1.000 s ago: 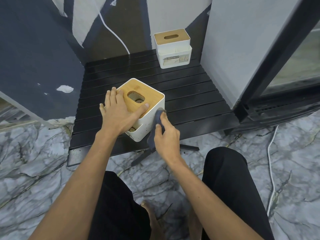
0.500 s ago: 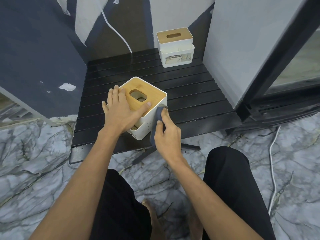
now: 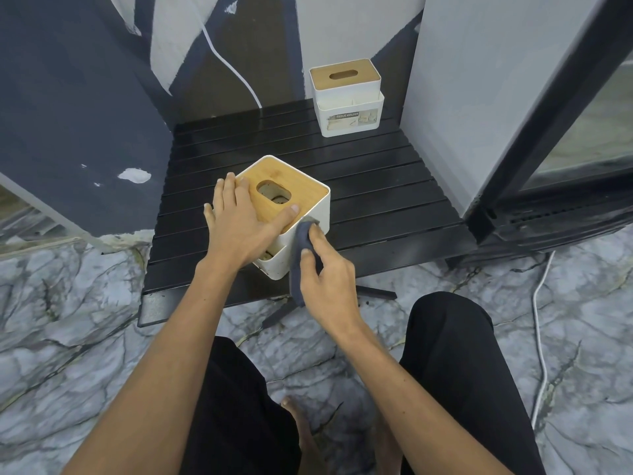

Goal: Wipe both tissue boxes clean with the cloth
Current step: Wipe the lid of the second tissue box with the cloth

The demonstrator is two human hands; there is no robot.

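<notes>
A white tissue box with a bamboo lid (image 3: pixel 301 186) stands on the near part of a low black slatted table (image 3: pixel 376 197). My left hand (image 3: pixel 241 222) lies flat on the lid with straight fingers, thumb near the lid's front edge. My right hand (image 3: pixel 325 272) holds a dark grey cloth (image 3: pixel 298 255) and presses it against the box's near right side wall. A second white tissue box with a bamboo lid (image 3: pixel 346 97) stands at the table's far right, labelled "TISSUE HOLDER".
A grey cabinet with a black-framed glass door (image 3: pixel 534 108) stands right of the table. A white cable (image 3: pixel 537 323) runs over the marble floor at right. Another white cable (image 3: pixel 226 63) hangs on the back wall. My knees in black trousers (image 3: pixel 452 354) are below.
My right hand has moved the cloth slightly along the box's side wall. My left hand stays flat on the lid. The camera view has shifted a little.
</notes>
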